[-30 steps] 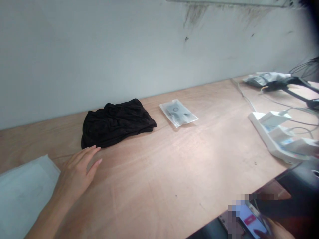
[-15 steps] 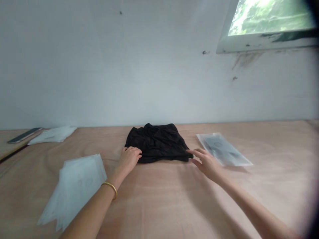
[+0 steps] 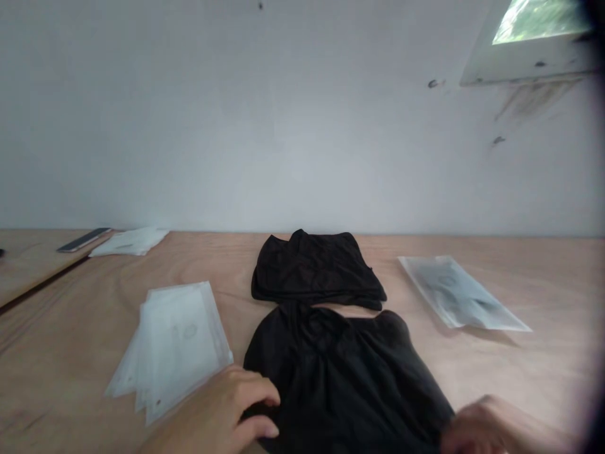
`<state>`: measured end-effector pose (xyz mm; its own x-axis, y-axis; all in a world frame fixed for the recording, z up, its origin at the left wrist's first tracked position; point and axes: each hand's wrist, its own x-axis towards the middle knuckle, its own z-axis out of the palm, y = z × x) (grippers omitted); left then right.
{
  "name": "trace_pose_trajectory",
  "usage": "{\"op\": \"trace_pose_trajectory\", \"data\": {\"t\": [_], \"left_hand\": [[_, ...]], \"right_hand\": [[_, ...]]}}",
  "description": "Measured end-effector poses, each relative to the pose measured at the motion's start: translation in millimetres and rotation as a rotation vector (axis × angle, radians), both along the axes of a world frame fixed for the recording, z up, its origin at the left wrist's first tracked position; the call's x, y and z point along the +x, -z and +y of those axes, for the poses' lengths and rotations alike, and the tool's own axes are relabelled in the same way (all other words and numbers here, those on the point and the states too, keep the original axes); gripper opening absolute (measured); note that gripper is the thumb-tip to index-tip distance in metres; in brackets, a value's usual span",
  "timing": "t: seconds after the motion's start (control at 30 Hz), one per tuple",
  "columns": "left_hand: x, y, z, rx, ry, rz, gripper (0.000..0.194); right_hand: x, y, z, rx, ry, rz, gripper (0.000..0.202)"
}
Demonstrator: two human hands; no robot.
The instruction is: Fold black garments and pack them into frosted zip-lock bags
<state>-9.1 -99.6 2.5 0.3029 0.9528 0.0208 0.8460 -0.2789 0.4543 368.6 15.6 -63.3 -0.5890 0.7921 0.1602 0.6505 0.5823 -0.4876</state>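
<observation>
Head view, two bare hands at a wooden table (image 3: 61, 366). The near black cloth (image 3: 345, 372) lay loosely spread in front of the person, creased lengthwise, its lower end running out of frame. I saw the left hand (image 3: 231, 407) at its left edge, thumb and fingers parted, dark fabric showing between. The right hand (image 3: 491, 429) was at the lower right edge, blurred; I couldn't tell whether it pinched anything.

Beyond lay a folded black cloth (image 3: 321, 268); the two met near the left, overlap unclear. Translucent pouches (image 3: 184, 340) sat just beside the left hand, a single pouch (image 3: 454, 290) farther right.

My judgement on handling: grip both edges level, draw them apart evenly so the creases flatten, and keep the left wrist off the pouches. Thin fabric would probably bunch under uneven tension.
</observation>
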Motion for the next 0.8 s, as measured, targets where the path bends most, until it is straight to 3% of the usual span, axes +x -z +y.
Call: {"op": "trace_pose_trajectory", "data": {"t": [0.07, 0.13, 0.2, 0.27, 0.33, 0.37, 0.43, 0.5, 0.63, 0.7, 0.8], "left_hand": [[-1, 11.1, 5, 0.0, -0.116, -0.057, 0.027], [-4, 26.7, 31, 0.078, -0.262, -0.079, 0.042], [-7, 41.3, 66, 0.088, -0.318, -0.09, 0.049], [-9, 49.6, 97, 0.053, -0.29, -0.096, 0.034], [-9, 50.0, 112, 0.043, -0.245, -0.105, 0.011], [-8, 47.9, 113, 0.053, -0.227, -0.109, 0.006], [-6, 41.4, 100, 0.085, -0.201, -0.112, 0.019], [-2, 34.7, 72, 0.098, -0.157, -0.108, 0.028], [2, 27.2, 20, 0.011, 0.048, -0.051, 0.022], [2, 26.7, 19, -0.008, 0.059, -0.012, 0.019], [2, 28.9, 49, 0.075, -0.046, 0.085, 0.029]], "right_hand": [[-6, -1.5, 3, -0.029, -0.037, 0.001, 0.022], [-22, -5.5, 25, 0.003, -0.084, 0.015, 0.029], [-39, -8.6, 54, 0.02, -0.118, 0.001, 0.028], [-49, -10.1, 77, 0.018, -0.14, -0.012, 0.023], [-49, -11.1, 89, 0.023, -0.13, -0.01, 0.018], [-45, -11.3, 90, 0.034, -0.113, -0.001, 0.018], [-33, -10.1, 82, 0.069, -0.067, 0.026, 0.022], [-19, -5.7, 61, 0.095, -0.056, 0.037, 0.026], [2, 8.0, 17, 0.01, -0.129, -0.018, 0.029], [4, 11.7, 13, -0.006, -0.111, -0.007, 0.03], [-3, 10.5, 33, 0.024, -0.052, -0.031, 0.037]]}}
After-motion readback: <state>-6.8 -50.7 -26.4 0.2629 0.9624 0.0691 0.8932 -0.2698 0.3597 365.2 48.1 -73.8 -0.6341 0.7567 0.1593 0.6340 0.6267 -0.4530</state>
